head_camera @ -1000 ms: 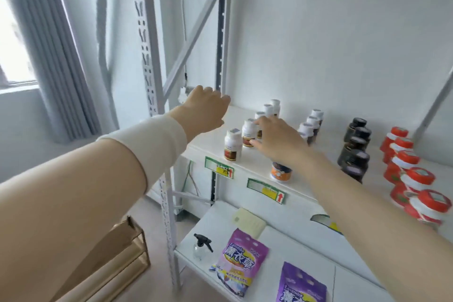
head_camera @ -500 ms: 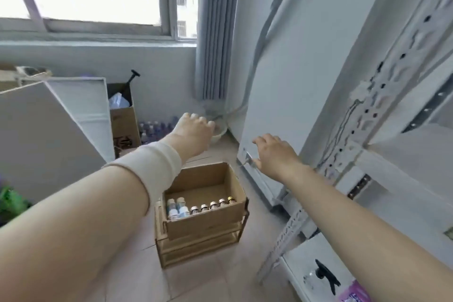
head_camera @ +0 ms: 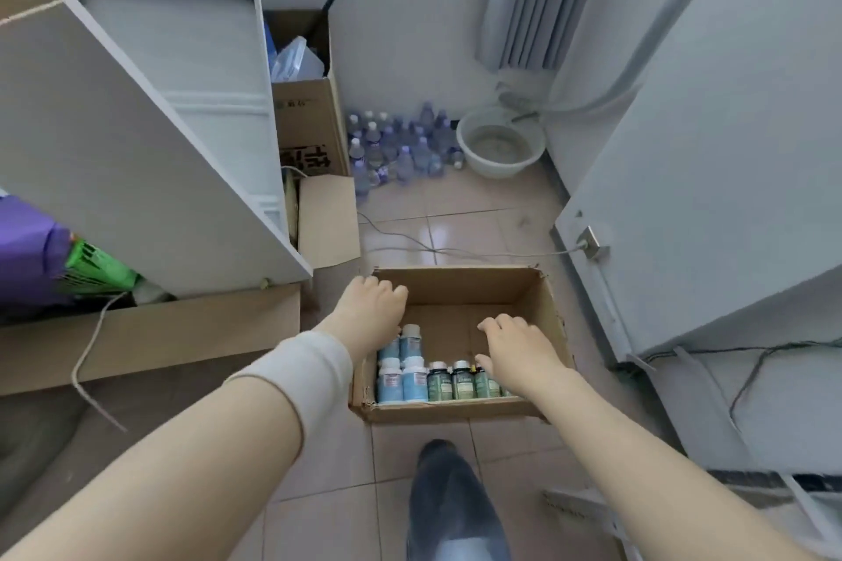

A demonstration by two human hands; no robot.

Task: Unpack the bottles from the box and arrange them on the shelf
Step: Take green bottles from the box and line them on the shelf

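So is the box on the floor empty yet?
No. The box holds upright blue-label bottles and green-label bottles along its near wall; the rest is bare.

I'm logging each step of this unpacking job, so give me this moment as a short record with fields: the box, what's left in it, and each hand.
box: open cardboard box on the tiled floor
contents: blue-labelled bottles at the near left, green-labelled bottles in a row beside them; far half bare
left hand: over the box's left side, fingers spread, holding nothing
right hand: over the green-labelled row, fingers spread, holding nothing
nearby: water bottles and a basin by the wall
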